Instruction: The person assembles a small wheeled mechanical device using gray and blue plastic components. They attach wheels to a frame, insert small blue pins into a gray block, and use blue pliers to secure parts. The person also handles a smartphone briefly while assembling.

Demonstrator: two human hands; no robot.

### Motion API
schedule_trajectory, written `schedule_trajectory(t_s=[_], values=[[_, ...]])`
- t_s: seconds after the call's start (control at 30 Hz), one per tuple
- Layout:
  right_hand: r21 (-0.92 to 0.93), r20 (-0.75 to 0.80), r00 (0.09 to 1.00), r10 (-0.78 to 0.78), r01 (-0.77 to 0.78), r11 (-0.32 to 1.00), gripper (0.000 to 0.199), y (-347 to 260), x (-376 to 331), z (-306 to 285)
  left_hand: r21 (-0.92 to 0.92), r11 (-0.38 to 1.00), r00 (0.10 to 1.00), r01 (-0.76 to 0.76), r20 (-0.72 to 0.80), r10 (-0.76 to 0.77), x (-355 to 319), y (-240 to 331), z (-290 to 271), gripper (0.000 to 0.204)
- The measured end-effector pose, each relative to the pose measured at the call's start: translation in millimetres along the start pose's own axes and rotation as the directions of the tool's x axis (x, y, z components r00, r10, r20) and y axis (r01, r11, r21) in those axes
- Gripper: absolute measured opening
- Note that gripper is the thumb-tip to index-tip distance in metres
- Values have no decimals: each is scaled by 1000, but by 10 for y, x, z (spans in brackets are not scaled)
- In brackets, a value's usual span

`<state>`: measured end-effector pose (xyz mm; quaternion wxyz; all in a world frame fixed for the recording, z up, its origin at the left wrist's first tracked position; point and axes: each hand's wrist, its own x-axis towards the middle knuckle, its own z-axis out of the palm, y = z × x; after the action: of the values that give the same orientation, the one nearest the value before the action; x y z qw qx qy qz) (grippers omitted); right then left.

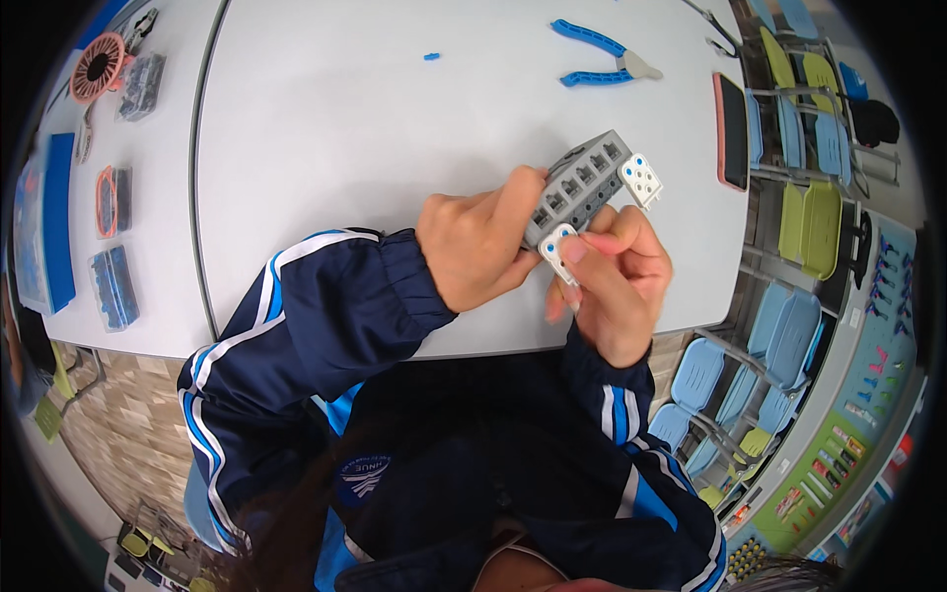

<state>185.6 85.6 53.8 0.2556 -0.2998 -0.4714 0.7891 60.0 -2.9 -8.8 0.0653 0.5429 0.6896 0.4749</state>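
Observation:
My left hand (483, 232) is closed around one end of a grey block with a row of square ports (580, 183), held tilted above the table. My right hand (621, 276) pinches a white perforated connector piece with blue pins (558, 247) between thumb and fingers, against the block's near corner. A second white connector piece (641, 179), also carrying blue pins, sits at the block's far right corner. The fingers hide part of the near piece and the block's underside.
On the white table (326, 118) lie blue-handled pliers (602, 59), a small blue pin (431, 56) and a flat dark tablet-like device with a pink edge (731, 131). To the left are a pink fan (97, 67) and clear boxes of parts (115, 286). Chairs (789, 335) stand at right.

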Motion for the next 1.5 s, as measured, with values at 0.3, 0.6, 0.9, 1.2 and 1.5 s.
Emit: schedule_trajectory(t_s=[0.3, 0.6, 0.9, 1.2, 1.5], values=[[-11, 3, 1000, 17, -16, 1000, 21, 3, 14, -9, -22, 999, 999, 29, -25, -29, -17, -43, 56, 50], [-144, -133, 930, -341, 323, 936, 34, 165, 100, -450, -512, 846, 953, 149, -155, -262, -4, 18, -29, 39], [-112, 273, 935, -226, 264, 958, 51, -84, 402, -442, -819, 570, 973, 65, 180, 147, 107, 113, -203, 88], [-489, 864, 490, -114, 871, 45, 76, -857, 478, -164, -605, 735, 919, 307, 389, -64, 274, 278, -508, 75], [-490, 641, 750, -163, 563, 665, 43, -986, 2295, -479, -670, 659, 938, 342, 200, -284, 78, 80, -183, 43]])
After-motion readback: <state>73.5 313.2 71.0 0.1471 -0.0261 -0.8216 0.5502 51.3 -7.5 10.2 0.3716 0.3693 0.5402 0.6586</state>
